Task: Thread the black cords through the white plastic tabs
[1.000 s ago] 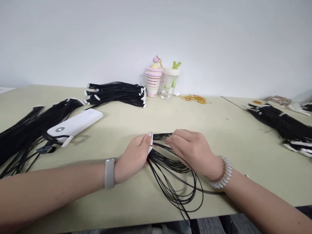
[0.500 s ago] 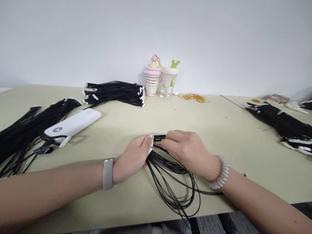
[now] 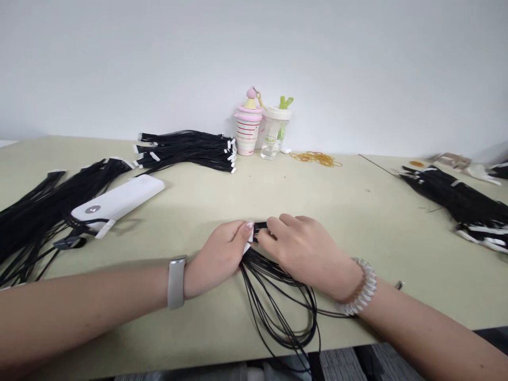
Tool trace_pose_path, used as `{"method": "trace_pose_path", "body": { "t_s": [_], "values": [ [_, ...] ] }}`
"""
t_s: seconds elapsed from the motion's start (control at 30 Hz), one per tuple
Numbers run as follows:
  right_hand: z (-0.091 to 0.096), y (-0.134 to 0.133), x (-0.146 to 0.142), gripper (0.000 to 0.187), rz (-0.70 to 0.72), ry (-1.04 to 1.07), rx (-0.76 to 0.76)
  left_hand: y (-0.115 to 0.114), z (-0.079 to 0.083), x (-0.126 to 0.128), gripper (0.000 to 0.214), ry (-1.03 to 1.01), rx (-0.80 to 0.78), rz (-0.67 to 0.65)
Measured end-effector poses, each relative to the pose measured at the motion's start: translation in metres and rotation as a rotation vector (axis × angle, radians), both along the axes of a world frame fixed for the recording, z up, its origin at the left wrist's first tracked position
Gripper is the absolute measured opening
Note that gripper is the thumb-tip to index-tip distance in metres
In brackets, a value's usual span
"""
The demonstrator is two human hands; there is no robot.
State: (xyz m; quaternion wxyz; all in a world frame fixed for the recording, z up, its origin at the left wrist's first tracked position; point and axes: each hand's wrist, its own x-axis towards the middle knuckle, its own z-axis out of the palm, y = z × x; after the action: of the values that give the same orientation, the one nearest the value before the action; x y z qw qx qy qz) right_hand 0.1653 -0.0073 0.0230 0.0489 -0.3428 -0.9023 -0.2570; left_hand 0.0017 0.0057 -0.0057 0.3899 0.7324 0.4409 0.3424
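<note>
My left hand is closed on the white end pieces of a bundle of thin black cables, thumb pressed on top. Just right of it, my right hand has its fingers curled round the black strands by the white ends. Its fingertips are partly hidden behind the knuckles. Below both hands the cables hang in loose loops, and some droop over the table's front edge. One strand runs right beneath my right wrist.
Black cable bundles with white ends lie at the back, left and right. A white power bank rests at left. By the wall stand a pink-lidded cup and a clear cup, beside yellow rubber bands.
My right hand's fingers have shifted slightly on the strands and bent more close to the white ends. The hanging loops have swung a little. My left hand keeps its hold.
</note>
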Motion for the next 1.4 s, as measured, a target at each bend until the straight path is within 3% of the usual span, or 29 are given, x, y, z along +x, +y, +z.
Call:
{"method": "trace_pose_path", "body": {
  "t_s": [0.37, 0.8, 0.9, 1.03, 1.13, 1.23, 1.33, 1.4],
  "values": [
    [-0.003, 0.007, 0.001, 0.012, 0.097, -0.033, 0.016, 0.001, -0.001, -0.001, 0.034, 0.037, 0.034, -0.007],
    [-0.003, 0.004, -0.006, 0.011, 0.011, -0.007, 0.021, 0.003, -0.003, 0.0, 0.035, 0.041, -0.023, 0.018],
    [0.003, 0.009, 0.0, 0.011, 0.003, 0.071, -0.02, 0.001, -0.002, 0.001, 0.037, 0.031, -0.04, 0.02],
    [0.021, 0.009, 0.023, 0.032, 0.007, 0.409, -0.089, -0.002, 0.001, 0.0, 0.038, -0.049, -0.148, 0.07],
    [0.033, 0.006, 0.042, 0.039, -0.087, 0.523, -0.316, -0.001, 0.002, 0.0, 0.035, -0.113, -0.235, 0.166],
    [0.032, 0.003, 0.046, 0.041, -0.157, 0.317, -0.759, 0.0, 0.002, 0.0, 0.033, -0.161, -0.264, 0.222],
    [0.022, 0.001, 0.036, 0.038, -0.057, 0.26, -1.041, 0.001, 0.002, 0.001, 0.032, -0.172, -0.253, 0.203],
    [0.018, 0.001, 0.028, 0.035, 0.058, 0.352, -1.068, 0.001, 0.003, 0.002, 0.034, -0.163, -0.255, 0.209]
  ]
}}
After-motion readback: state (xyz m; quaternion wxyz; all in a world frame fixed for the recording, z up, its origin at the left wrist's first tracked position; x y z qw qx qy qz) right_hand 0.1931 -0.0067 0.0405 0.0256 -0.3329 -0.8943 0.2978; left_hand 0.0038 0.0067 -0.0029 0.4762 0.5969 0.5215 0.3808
